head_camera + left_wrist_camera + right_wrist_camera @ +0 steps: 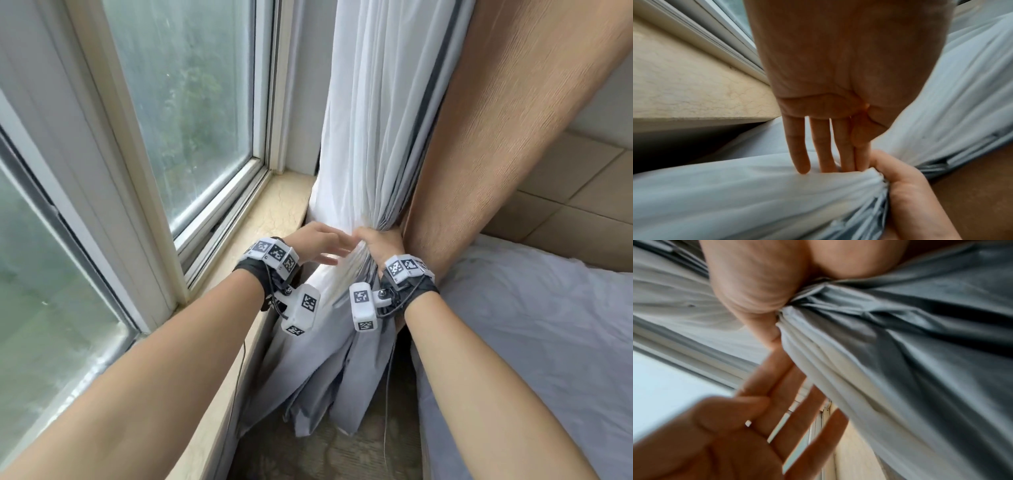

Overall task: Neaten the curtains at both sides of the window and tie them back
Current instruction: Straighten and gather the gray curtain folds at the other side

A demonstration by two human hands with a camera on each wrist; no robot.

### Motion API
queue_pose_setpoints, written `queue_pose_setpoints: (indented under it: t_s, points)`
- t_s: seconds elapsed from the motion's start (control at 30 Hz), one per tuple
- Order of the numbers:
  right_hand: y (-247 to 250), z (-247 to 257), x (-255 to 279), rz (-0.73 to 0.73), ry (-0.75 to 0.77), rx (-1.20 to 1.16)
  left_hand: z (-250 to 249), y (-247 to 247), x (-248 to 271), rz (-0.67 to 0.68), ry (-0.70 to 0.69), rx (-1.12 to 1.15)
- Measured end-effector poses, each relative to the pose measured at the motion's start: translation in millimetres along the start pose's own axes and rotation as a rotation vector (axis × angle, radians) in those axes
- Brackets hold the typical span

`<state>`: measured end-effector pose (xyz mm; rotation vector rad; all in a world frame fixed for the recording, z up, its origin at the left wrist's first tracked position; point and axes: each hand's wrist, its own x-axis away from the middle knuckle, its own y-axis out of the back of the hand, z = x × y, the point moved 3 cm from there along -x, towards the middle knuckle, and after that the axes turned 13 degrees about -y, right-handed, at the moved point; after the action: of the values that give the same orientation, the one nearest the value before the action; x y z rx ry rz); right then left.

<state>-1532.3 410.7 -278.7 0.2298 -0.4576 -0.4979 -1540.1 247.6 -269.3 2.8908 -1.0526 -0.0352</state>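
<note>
A pale grey-white curtain (pixel 370 113) hangs at the right side of the window, gathered into a bunch at sill height. My right hand (pixel 378 245) grips that bunch, fingers curled round the folds (pixel 818 316). A brown outer curtain (pixel 496 130) hangs just right of it. My left hand (pixel 320 245) is flat with straight fingers (pixel 823 154), their tips touching the white cloth (pixel 756 186) beside the right hand's (pixel 904 186) grip. Below the grip the curtain (pixel 325 359) fans out loose toward the floor.
The window (pixel 191 113) and its beige stone sill (pixel 274 212) run along the left. A bed with a pale sheet (pixel 531 325) lies close on the right. Patterned floor (pixel 325 452) shows below the curtain hem. A thin cord (pixel 386 411) hangs by the bed.
</note>
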Motion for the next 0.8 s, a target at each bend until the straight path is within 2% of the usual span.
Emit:
queue_pose_setpoints:
  t_s: [0.13,0.17,0.23,0.37,0.47,0.6,0.7,0.8]
  points:
    - [13,-7,3,0.080,-0.048,-0.009,10,14,-12,-0.297,-0.020,-0.030]
    - [17,-7,5,0.107,-0.059,-0.019,14,18,-18,-0.332,-0.027,-0.033]
    - [22,-7,13,0.184,-0.081,-0.032,16,18,-27,-0.293,-0.024,0.029]
    - [29,-5,24,0.279,-0.093,-0.057,18,4,-43,-0.110,-0.018,0.106]
    - [34,-5,22,0.243,-0.065,-0.061,18,-1,-50,-0.217,-0.129,0.145]
    - [38,-8,10,0.073,-0.062,-0.058,24,7,-49,-0.404,-0.204,0.102]
    - [30,-5,7,0.010,-0.048,-0.068,27,11,-41,-0.441,-0.212,0.048]
    - [20,4,15,-0.048,-0.015,-0.091,22,8,-29,-0.421,-0.224,0.007]
